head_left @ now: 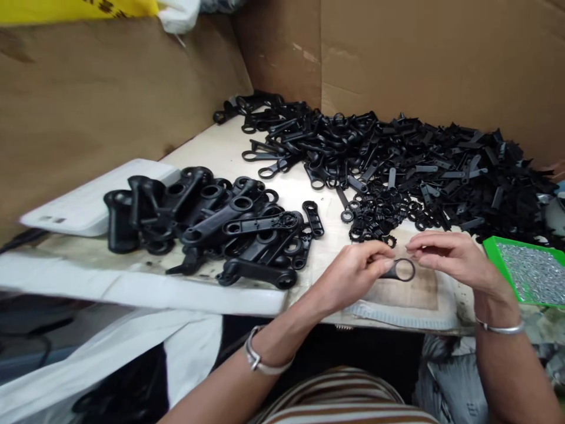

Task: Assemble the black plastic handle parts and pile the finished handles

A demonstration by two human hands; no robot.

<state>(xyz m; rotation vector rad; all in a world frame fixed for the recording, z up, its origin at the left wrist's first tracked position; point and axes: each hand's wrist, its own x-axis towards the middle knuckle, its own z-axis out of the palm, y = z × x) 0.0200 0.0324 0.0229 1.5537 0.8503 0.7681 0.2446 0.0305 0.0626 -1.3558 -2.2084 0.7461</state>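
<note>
My left hand point(353, 272) is closed on a black plastic lever with a ring end point(401, 270), holding it just above a worn cloth pad point(419, 291) at the table's front edge. My right hand point(450, 256) hovers right beside the ring, its fingertips pinched together near the ring's upper right; what they hold, if anything, is too small to see. Just behind both hands lies a heap of small black rings point(379, 218).
A big pile of black levers and flat parts point(397, 159) covers the back of the table. Larger assembled black arms point(212, 224) lie at the left by a white box point(95, 197). A green tray of small metal bits point(529, 272) stands at the right. Cardboard walls surround the table.
</note>
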